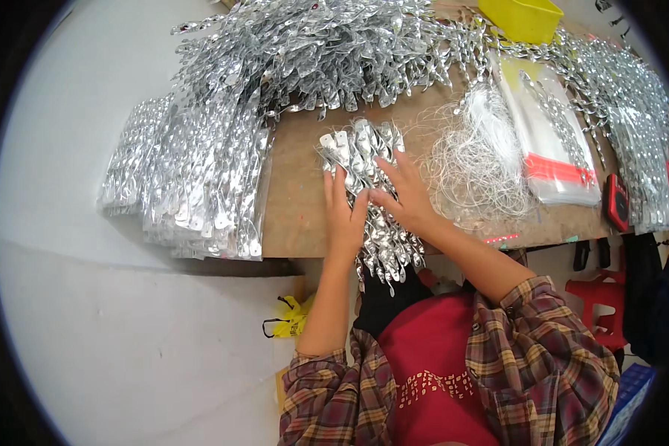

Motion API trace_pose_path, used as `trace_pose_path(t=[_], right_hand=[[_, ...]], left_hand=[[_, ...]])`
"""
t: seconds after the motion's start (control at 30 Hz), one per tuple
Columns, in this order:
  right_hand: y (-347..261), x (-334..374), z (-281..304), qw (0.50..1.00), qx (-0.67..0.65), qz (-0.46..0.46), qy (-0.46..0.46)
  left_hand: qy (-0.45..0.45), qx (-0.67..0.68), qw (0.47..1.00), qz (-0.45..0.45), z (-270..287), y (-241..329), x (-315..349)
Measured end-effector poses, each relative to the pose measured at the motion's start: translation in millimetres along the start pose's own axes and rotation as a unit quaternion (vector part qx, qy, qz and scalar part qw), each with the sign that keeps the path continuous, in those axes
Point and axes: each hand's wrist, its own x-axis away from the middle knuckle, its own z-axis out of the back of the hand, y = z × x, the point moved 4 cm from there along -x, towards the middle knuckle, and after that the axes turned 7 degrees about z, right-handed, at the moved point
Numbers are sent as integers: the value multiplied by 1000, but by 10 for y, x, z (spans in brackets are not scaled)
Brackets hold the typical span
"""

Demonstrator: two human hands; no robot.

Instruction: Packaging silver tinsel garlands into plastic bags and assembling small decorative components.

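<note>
A bunch of shiny silver twisted strips (383,230) lies lengthwise at the table's near edge, its lower ends hanging over. My left hand (344,215) rests along the bunch's left side, fingers stretched out toward its far end. On the right side, my right hand (409,197) lies over the strips with its fingers spread. The two thumbs come close together across the middle. At the far end of the bunch, flat pale tabs and thin strings show. Neither hand is closed round the strips.
Packed silver strips (201,178) stand at the left; a large loose heap (312,52) lies behind. To the right are tangled white string (479,163), clear plastic bags (554,134), a red-and-black device (615,202) and more strips (635,134). A yellow bin (524,18) sits at the back.
</note>
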Motion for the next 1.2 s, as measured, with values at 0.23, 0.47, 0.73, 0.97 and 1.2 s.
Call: trace_pose_path(t=[0.23, 0.47, 0.73, 0.97, 1.2], right_hand=[[-352, 365, 233, 996, 18, 58, -60], [-313, 302, 375, 998, -45, 35, -25], [-223, 280, 524, 990, -118, -1, -77], [-193, 646, 1171, 956, -238, -135, -106], [-916, 1309, 1339, 807, -365, -24, -464]], left_hand=[[-21, 37, 999, 6, -104, 155, 387], [-16, -8, 1000, -6, -181, 303, 392], [-12, -48, 999, -9, -121, 231, 372], [-6, -19, 999, -25, -164, 191, 369], [-49, 119, 990, 56, -231, 103, 317]])
